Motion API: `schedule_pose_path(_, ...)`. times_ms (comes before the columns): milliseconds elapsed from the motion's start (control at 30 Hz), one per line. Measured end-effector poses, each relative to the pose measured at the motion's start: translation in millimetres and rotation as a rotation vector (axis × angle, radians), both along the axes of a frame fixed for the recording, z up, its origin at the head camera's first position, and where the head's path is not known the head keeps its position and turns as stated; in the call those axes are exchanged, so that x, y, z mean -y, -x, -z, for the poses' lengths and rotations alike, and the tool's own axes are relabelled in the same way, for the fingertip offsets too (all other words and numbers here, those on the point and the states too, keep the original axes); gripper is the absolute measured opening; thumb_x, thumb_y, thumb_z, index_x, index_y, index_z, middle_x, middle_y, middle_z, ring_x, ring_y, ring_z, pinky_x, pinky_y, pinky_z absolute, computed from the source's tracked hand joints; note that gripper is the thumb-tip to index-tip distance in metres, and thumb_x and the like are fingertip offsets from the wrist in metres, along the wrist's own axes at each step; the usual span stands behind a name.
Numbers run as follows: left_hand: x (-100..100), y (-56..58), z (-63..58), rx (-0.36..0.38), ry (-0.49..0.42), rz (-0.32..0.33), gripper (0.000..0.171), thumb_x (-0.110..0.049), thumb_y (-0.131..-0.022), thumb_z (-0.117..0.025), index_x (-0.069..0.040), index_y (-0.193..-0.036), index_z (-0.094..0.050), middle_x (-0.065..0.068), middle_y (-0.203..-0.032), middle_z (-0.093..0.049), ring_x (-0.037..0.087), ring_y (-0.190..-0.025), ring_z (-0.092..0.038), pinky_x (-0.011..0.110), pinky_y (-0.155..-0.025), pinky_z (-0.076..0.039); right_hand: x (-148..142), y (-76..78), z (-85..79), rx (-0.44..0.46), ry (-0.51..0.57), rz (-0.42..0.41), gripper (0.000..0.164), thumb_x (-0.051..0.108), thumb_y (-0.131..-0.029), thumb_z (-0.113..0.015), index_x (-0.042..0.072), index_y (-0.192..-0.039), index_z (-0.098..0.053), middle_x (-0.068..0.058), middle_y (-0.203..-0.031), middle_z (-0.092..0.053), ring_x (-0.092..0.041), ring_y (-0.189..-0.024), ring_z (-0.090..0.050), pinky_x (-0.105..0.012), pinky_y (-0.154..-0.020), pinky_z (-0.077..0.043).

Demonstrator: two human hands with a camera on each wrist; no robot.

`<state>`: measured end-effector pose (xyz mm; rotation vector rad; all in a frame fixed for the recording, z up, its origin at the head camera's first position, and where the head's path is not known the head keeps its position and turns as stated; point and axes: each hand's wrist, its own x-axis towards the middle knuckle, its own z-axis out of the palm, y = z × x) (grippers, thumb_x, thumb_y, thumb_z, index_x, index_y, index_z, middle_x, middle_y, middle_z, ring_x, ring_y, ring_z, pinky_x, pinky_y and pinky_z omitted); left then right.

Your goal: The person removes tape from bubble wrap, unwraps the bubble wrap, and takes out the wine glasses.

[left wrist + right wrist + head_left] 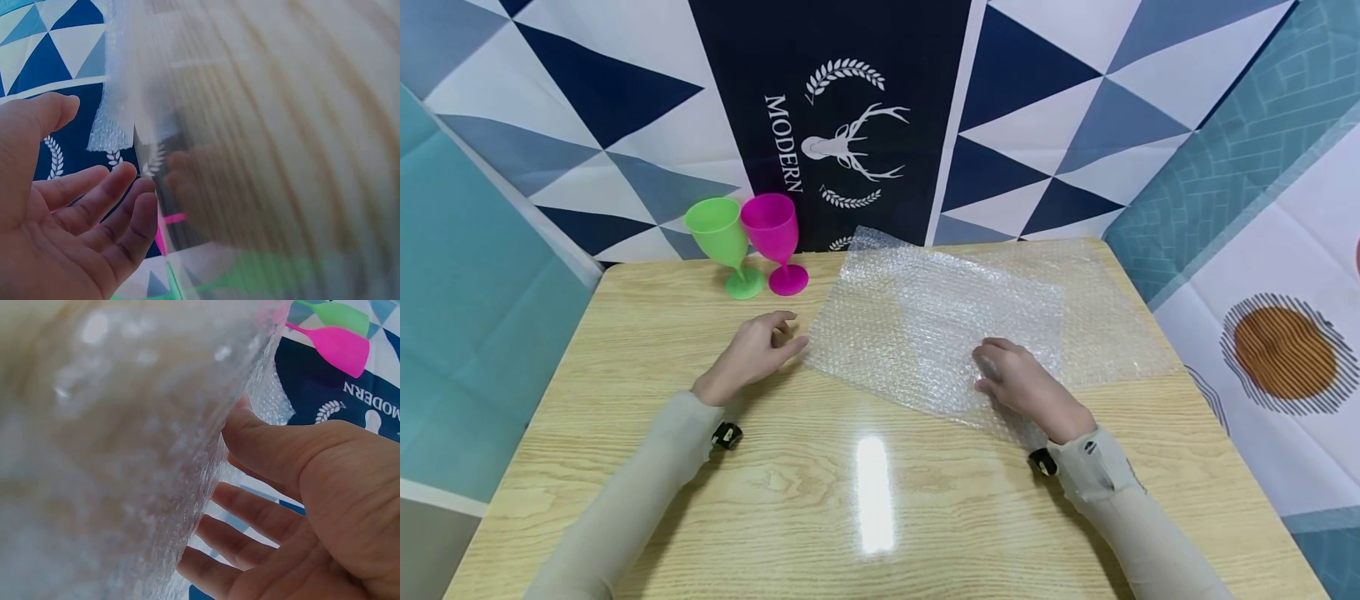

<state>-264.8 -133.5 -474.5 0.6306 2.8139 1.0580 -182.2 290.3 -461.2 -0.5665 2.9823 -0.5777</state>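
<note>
Clear bubble wrap (872, 317) lies spread over the back right of the wooden table, its layers overlapping in the middle. My right hand (1022, 383) rests on the wrap near its front edge. In the right wrist view the thumb and fingertips (206, 528) meet the wrap's surface, spread apart and only slightly bent. My left hand (751, 354) holds nothing; its thumb reaches close to the wrap's left corner. The left wrist view shows that palm (62, 262) facing up the frame, fingers loosely bent and the thumb apart from them.
Behind my left hand, a green goblet (718, 233) and a magenta goblet (772, 229) stand upright side by side at the table's back edge. A patterned cloth wall (865, 50) rises directly behind the table (775, 517). More patterned panels flank both sides.
</note>
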Motion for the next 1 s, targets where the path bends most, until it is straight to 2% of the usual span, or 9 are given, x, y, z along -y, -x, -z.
schedule_pose_path(167,-5.0,-0.3,1.0,0.015,-0.009,0.019,0.052,-0.028,-0.098,-0.071,0.005,-0.136,-0.06,0.014,-0.101,-0.074,0.022,-0.085,-0.072,0.038,-0.077,-0.062,0.8,-0.3,-0.7,0.004,-0.003,0.002,0.045,0.006,-0.087,-0.08,-0.009,-0.126,-0.062,-0.036,-0.137,-0.056,-0.054,-0.126,-0.055,-0.063,-0.11,-0.046)
schedule_pose_path(367,-10.6,-0.5,1.5,0.029,-0.01,0.059,0.046,-0.026,-0.099,-0.069,0.005,-0.133,-0.062,0.01,-0.096,-0.076,0.021,-0.086,-0.074,0.038,-0.08,-0.064,0.9,-0.4,-2.1,0.009,-0.006,0.01,0.045,0.006,-0.087,-0.08,-0.009,-0.126,-0.062,-0.036,-0.137,-0.055,-0.055,-0.125,-0.055,-0.064,-0.109,-0.046)
schedule_pose_path(533,-15.9,0.5,2.2,0.045,0.004,0.057,0.045,-0.025,-0.098,-0.068,0.006,-0.131,-0.063,0.011,-0.099,-0.076,0.022,-0.089,-0.074,0.038,-0.082,-0.063,0.2,-0.6,-2.3,0.015,-0.011,0.01,0.046,0.007,-0.087,-0.079,-0.009,-0.127,-0.062,-0.036,-0.138,-0.055,-0.055,-0.127,-0.054,-0.064,-0.11,-0.045)
schedule_pose_path(667,-20.0,2.0,-1.9,0.13,0.008,0.042,0.048,-0.022,-0.097,-0.068,0.008,-0.133,-0.061,0.012,-0.099,-0.074,0.017,-0.079,-0.07,0.031,-0.074,-0.06,-0.3,-0.6,-2.5,0.021,-0.01,0.009,0.046,0.007,-0.088,-0.079,-0.009,-0.127,-0.062,-0.037,-0.139,-0.054,-0.054,-0.128,-0.053,-0.064,-0.111,-0.045)
schedule_pose_path(767,-21.9,4.0,-4.6,0.201,0.024,0.021,0.052,-0.02,-0.096,-0.069,0.011,-0.136,-0.057,0.011,-0.092,-0.07,0.011,-0.068,-0.06,0.024,-0.065,-0.053,-0.1,-0.2,-2.3,0.019,-0.008,0.005,0.046,0.007,-0.088,-0.079,-0.009,-0.127,-0.062,-0.037,-0.139,-0.054,-0.054,-0.128,-0.053,-0.064,-0.111,-0.045)
schedule_pose_path(900,-24.0,6.7,-5.7,0.236,0.05,-0.01,0.05,-0.02,-0.094,-0.072,0.01,-0.132,-0.06,0.008,-0.088,-0.066,0.011,-0.068,-0.054,0.022,-0.062,-0.048,0.3,0.5,-1.2,0.018,-0.008,0.006,0.045,0.007,-0.088,-0.079,-0.009,-0.127,-0.062,-0.037,-0.139,-0.054,-0.054,-0.128,-0.054,-0.064,-0.111,-0.045)
schedule_pose_path(1000,-25.3,8.1,-6.4,0.252,0.045,-0.03,0.041,-0.021,-0.094,-0.073,0.007,-0.122,-0.066,0.009,-0.09,-0.068,0.013,-0.073,-0.056,0.022,-0.065,-0.049,0.5,0.7,0.2,0.02,-0.007,0.009,0.046,0.007,-0.088,-0.079,-0.009,-0.128,-0.061,-0.037,-0.139,-0.054,-0.054,-0.128,-0.053,-0.064,-0.111,-0.044)
